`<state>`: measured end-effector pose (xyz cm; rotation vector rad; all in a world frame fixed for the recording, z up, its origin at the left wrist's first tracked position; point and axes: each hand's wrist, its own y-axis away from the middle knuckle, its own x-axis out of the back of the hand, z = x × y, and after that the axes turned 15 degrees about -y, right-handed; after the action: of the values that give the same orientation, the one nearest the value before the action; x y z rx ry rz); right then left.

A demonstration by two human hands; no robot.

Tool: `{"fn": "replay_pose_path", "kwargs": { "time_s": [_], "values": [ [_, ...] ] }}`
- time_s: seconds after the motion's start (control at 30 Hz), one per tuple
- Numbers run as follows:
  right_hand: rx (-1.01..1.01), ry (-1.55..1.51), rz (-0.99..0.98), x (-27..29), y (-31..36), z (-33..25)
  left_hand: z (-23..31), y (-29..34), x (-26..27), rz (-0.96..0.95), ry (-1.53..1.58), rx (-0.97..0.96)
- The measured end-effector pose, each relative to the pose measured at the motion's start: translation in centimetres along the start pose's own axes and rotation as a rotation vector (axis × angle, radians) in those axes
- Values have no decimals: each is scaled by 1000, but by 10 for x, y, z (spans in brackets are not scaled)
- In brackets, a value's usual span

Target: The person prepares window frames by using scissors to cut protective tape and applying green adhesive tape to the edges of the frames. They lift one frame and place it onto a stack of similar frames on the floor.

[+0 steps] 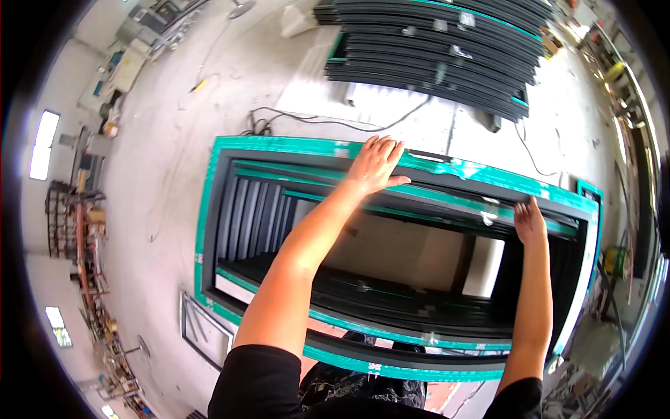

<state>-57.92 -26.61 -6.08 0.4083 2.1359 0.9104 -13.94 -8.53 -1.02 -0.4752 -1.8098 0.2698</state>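
A large rectangular window or door frame (pixel 279 144), dark grey with green protective film along its edges, lies on top of a stack of similar frames in front of me. My left hand (pixel 377 166) rests on its far rail, fingers bent over the outer edge and thumb stretched out to the right. Further right, my right hand (pixel 530 222) is at the inner side of the same rail, its index finger extended and the other fingers curled against the frame. Their tips are partly hidden. Inside the opening, more dark frames with green strips show below.
A tall pile of dark profiles or frames (pixel 440 52) stands beyond, with a black cable (pixel 335 124) on the floor before it. A small frame (pixel 202 328) lies at the near left. Shelves and clutter (pixel 87 244) line the left wall; long profiles (pixel 631 146) stand at right.
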Motion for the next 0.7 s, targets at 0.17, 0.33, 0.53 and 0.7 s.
{"fn": "replay_pose_path", "kwargs": {
  "time_s": [0.17,0.33,0.53,0.7],
  "values": [
    [175,401,-248,54,126,6,-43,25,11,-171,69,132],
    [7,590,11,90,266,68,-54,39,29,-348,82,335],
    [-174,733,-194,187,369,69,-78,56,-2,-291,-157,149],
    [-226,587,154,305,430,35,-59,57,-22,-389,-107,272]
  ]
}}
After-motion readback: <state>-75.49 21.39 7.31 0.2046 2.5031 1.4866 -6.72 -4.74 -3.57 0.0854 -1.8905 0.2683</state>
